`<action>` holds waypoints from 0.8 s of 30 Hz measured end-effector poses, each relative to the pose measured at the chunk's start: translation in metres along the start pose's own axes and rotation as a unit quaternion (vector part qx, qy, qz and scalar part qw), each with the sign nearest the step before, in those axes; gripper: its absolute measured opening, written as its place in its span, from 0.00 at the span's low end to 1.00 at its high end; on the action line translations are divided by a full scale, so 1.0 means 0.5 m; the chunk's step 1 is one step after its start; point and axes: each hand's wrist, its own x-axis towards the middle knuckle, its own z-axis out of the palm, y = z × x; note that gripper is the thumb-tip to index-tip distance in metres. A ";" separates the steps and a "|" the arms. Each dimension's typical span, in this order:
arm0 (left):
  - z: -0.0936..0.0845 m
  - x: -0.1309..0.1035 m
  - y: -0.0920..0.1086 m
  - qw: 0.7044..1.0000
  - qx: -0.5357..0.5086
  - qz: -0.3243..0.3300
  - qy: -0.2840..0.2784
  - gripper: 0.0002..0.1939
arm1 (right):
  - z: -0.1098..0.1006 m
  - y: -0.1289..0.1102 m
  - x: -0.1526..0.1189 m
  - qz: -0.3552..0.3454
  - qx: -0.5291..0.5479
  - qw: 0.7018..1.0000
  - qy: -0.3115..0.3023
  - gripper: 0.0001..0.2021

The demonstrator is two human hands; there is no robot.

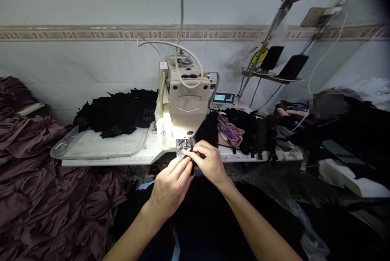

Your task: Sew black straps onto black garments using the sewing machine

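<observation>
A white sewing machine [188, 108] stands at the middle, its lamp lighting the needle area. Just in front of the presser foot [184, 145], both hands meet. My left hand [173, 183] has its fingers closed on a small piece of black fabric [192, 167], most of which the fingers hide. Close beside the foot, my right hand [209, 159] pinches the upper part of the same dark piece between thumb and fingers.
Black fabric pieces [122, 110] lie on a clear plastic tray [100, 153] at the left. Mauve cloth [39, 188] is heaped at far left. Right of the machine are a control panel [223, 98], more black pieces [254, 131] and thread cones [292, 67] on a stand.
</observation>
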 end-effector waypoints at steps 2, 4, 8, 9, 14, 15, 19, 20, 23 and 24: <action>0.005 -0.006 0.003 1.000 -0.008 -0.018 0.016 0.19 | -0.009 0.000 -0.017 -0.039 -0.037 0.998 -0.042 0.17; 0.009 -0.013 0.007 0.998 -0.019 -0.041 0.035 0.19 | -0.017 0.002 -0.039 -0.062 -0.066 0.994 -0.069 0.14; 0.013 -0.017 0.012 0.998 -0.036 -0.051 0.019 0.17 | -0.021 0.012 -0.076 -0.049 -0.064 0.995 -0.057 0.17; 0.013 -0.016 0.012 0.998 -0.033 -0.048 0.012 0.17 | -0.019 0.016 -0.081 -0.035 -0.047 0.997 -0.052 0.17; 0.014 -0.009 0.018 0.999 0.012 -0.027 0.012 0.20 | 0.006 0.029 -0.098 0.059 0.084 0.994 -0.031 0.19; 0.015 -0.009 0.020 0.999 0.023 -0.024 0.014 0.19 | 0.015 0.031 -0.105 0.078 0.109 0.991 -0.015 0.19; 0.019 -0.005 0.027 0.998 0.051 -0.021 0.022 0.17 | 0.047 0.028 -0.134 0.167 0.180 0.967 0.072 0.21; 0.020 -0.003 0.029 0.998 0.054 -0.025 0.020 0.17 | 0.051 0.026 -0.138 0.190 0.198 0.958 0.081 0.21; 0.024 0.005 0.034 0.997 0.068 -0.039 0.007 0.18 | 0.051 0.019 -0.137 0.238 0.251 0.936 0.070 0.20; 0.026 0.007 0.036 0.996 0.074 -0.043 0.004 0.18 | 0.047 0.018 -0.132 0.245 0.264 0.931 0.064 0.19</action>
